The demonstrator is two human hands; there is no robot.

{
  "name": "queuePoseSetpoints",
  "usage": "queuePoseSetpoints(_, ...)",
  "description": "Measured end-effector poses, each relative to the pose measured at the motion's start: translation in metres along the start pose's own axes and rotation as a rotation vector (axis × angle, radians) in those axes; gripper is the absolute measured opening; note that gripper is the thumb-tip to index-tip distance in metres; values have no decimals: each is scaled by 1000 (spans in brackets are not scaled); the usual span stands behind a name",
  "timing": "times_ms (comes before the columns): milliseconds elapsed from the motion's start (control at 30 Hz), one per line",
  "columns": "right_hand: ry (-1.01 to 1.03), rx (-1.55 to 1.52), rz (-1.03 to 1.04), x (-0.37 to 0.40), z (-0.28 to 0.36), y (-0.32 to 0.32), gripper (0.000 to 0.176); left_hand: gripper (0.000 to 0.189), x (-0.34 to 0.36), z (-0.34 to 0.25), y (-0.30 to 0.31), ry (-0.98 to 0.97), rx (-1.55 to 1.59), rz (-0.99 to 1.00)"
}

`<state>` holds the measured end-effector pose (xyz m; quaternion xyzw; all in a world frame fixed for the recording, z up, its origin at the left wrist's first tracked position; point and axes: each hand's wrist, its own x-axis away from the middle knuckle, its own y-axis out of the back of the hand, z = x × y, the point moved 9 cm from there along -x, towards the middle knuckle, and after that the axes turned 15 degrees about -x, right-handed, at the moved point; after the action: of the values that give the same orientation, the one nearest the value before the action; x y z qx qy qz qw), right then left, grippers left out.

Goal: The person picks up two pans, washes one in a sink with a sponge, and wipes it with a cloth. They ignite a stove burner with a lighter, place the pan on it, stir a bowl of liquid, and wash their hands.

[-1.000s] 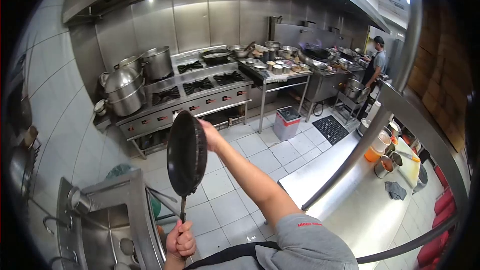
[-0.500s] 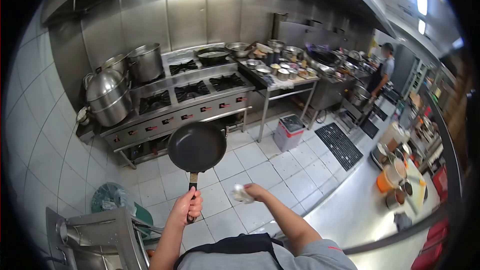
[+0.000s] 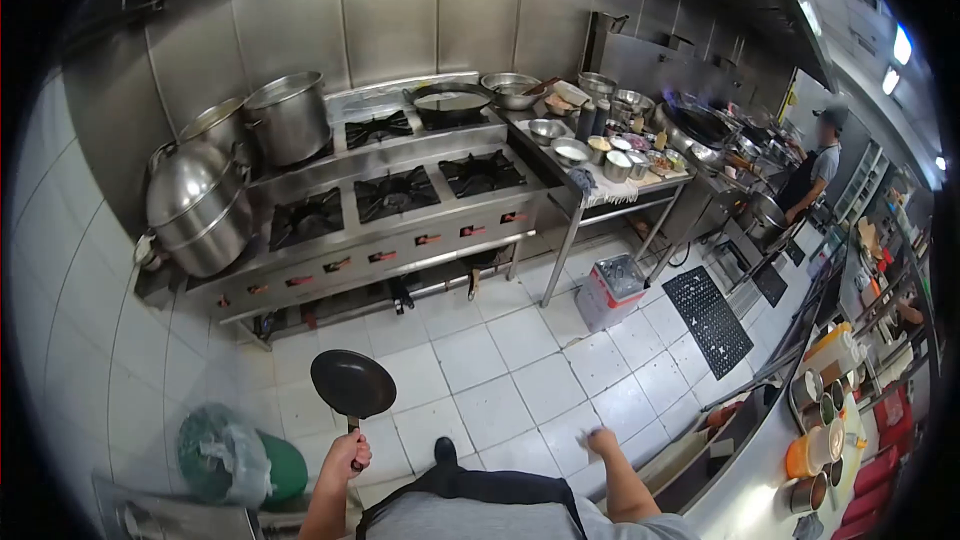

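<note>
Low at the left, my left hand (image 3: 347, 452) is wrapped round the handle of a black frying pan (image 3: 352, 383). The pan is held out over the tiled floor with its dark inside facing up, and nothing lies in it. Away to the right, my right hand (image 3: 602, 441) is closed at about waist height, slightly blurred. Whatever it may hold does not show clearly. Past the pan stands a steel gas range (image 3: 400, 240) with several black burners and red-handled knobs.
Large steel pots (image 3: 288, 120) crowd the range's left end. A green bin (image 3: 285, 465) stands at my left. Ahead are a prep table with bowls (image 3: 572, 152), a red-and-white bucket (image 3: 612, 290) and a black floor mat (image 3: 708, 320). A co-worker (image 3: 812, 175) stands at the far right.
The frying pan has come down and shifted left in my left hand. My right hand has swung right; the white cloth or paper seen in it before no longer shows. The view has moved closer to the range.
</note>
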<state>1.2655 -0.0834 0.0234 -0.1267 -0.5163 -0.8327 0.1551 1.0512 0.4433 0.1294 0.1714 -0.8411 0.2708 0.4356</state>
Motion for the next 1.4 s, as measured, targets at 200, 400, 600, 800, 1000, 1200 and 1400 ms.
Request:
queuePoseSetpoints(200,-473,6,147,45,-110,-26,27,30,-81,-152,-76,-143,-369,244)
queuePoseSetpoints(400,-804,-270,-158,103,-132,-18,18,32,-156,-298,-216,-113,-417,451)
queuePoseSetpoints(600,-835,-461,-172,34,-113,5,15,33,-265,-411,-341,-265,-461,415)
queuePoseSetpoints(800,-655,-562,-209,-136,-72,90,16,30,-369,-480,-398,-290,-439,440)
queuePoseSetpoints(1000,-423,-697,-365,-244,-18,178,24,28,-440,-532,-433,-246,-318,553)
queuePoseSetpoints(1200,-476,-424,-148,-231,18,142,21,29,-497,-562,-428,-215,-508,521)
queuePoseSetpoints(1400,-674,-469,-99,-194,47,118,16,31,-499,-567,-409,-141,-572,507)
